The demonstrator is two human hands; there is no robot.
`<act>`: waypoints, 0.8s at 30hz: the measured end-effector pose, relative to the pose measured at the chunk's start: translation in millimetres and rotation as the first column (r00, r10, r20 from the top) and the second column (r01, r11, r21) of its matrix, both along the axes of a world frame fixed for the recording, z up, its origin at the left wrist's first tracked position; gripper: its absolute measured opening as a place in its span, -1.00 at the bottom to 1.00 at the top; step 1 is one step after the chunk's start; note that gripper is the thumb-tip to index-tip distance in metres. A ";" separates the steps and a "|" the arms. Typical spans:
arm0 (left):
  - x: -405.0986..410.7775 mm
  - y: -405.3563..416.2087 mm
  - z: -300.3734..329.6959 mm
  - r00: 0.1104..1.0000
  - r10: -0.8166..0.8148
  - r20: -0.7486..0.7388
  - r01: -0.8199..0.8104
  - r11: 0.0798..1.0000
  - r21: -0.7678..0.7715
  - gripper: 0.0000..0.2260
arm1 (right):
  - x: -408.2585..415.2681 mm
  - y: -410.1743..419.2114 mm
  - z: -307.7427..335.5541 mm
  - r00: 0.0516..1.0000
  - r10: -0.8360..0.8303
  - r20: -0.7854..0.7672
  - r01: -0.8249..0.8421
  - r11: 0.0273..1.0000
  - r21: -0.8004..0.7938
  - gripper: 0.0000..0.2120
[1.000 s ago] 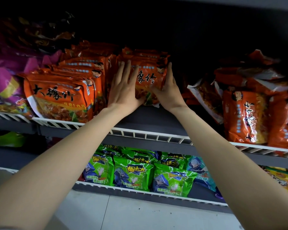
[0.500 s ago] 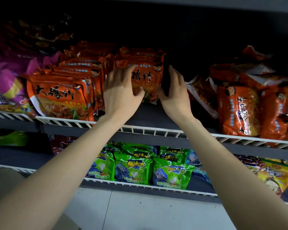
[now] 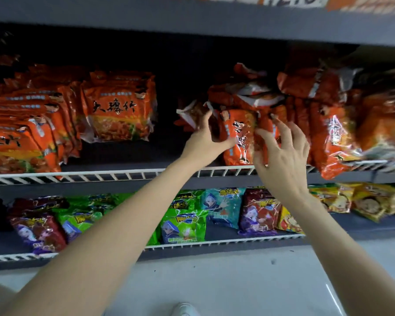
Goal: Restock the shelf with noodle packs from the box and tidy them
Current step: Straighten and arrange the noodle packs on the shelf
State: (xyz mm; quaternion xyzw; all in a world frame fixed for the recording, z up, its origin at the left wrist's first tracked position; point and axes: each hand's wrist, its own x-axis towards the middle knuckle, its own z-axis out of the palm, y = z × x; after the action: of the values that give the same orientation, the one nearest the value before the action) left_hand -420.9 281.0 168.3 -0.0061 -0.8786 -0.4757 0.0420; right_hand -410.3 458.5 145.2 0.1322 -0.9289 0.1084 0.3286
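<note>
Left hand (image 3: 205, 137) grips upright orange noodle pack (image 3: 240, 126) | right hand (image 3: 283, 156) spread, fingertips touching it | glossy, black script

Upright orange plastic noodle pack with black characters (image 3: 240, 137) stands just behind the white wire shelf rail (image 3: 100, 176) — left hand (image 3: 205, 139) grips its left edge, thumb across the front. At its right side the right hand (image 3: 283, 156), fingers spread and bent — grip unclear.

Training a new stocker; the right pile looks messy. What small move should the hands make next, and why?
Probably close the right hand on the on-end orange pack and turn it sideways to match the neat row: the left hand grips its left edge, and the right hand is spread open beside it.
</note>
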 end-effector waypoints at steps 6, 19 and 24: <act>-21.8 26.4 5.1 0.988 0.103 -0.111 -0.119 0.981 -0.150 -0.21 | -20.8 19.3 22.3 1.000 0.018 -0.025 -0.018 1.000 -0.010 -0.56; -49.3 25.6 10.7 0.907 0.206 -0.367 -0.353 0.848 -0.395 -0.15 | -52.6 19.6 43.4 0.997 -0.034 0.063 0.031 0.998 0.055 -0.31; -35.8 33.4 -9.5 0.972 0.236 0.021 -0.229 0.958 -0.174 -0.02 | -43.3 17.1 15.2 0.985 -0.041 0.167 0.022 0.993 0.114 -0.15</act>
State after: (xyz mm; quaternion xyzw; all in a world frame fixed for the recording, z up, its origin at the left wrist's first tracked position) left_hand -456.7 314.4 158.7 0.1035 -0.9113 -0.3907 0.0786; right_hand -453.6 475.6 160.5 0.1258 -0.9600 0.0620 0.2423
